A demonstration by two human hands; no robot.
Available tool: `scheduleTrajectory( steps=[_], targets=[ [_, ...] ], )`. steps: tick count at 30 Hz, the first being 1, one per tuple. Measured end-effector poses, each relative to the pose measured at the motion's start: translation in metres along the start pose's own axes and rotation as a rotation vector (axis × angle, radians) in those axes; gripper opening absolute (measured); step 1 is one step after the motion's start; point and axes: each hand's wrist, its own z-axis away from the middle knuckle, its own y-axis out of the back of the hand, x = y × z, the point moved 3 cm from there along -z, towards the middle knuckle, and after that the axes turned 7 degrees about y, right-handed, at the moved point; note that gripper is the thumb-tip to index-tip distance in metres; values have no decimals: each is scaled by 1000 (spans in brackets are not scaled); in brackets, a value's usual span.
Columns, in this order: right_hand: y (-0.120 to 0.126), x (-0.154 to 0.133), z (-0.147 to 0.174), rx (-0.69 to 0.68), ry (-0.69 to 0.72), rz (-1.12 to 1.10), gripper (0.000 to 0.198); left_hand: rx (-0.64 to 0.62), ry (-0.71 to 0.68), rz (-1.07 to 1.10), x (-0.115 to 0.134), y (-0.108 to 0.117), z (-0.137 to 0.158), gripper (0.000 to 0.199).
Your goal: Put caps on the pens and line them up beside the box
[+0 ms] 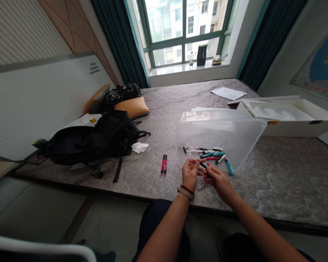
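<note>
Between both hands is a slim pen (203, 165) with a black barrel, and a thin pale piece like a refill points up and left from it. My left hand (190, 174) pinches the pen's left part. The fingers of my right hand (218, 181) close on its other end. Just beyond my hands, several loose pen parts (213, 153) in black, white, teal and red lie in a pile inside a clear plastic bin (207, 133) tipped on its side. Left of my hands, two red and black pens (164, 163) lie side by side on the mattress (153, 136).
A black backpack (90, 142) lies at the left, with a crumpled tissue (140, 147) beside it and a tan pouch (132, 107) behind. An open white box (295, 125) stands at the right. White paper (228, 93) lies toward the window. The mattress's front edge (142, 198) runs before my knees.
</note>
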Motion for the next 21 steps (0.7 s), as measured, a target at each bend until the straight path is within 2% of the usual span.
scheduleTrajectory(
  steps=[3,5,9,14,17,21],
  targets=[
    [-1,-2,0,-8,-64,-74,33,-35,11,-3,1,0,0,41],
    [0,-2,-2,15,-65,-35,36,-37,23,10,0,1,-1,41],
    [3,-2,-5,80,20,102,42,-13,-8,-11,-2,1,-2,39],
    [10,-2,-9,117,138,171,53,7,-6,-59,-5,1,-4,42],
    [15,-1,-13,116,216,212,50,29,-2,-62,-6,4,-6,42],
    [16,0,-11,109,241,273,46,47,19,-109,-2,3,-3,42]
  ],
)
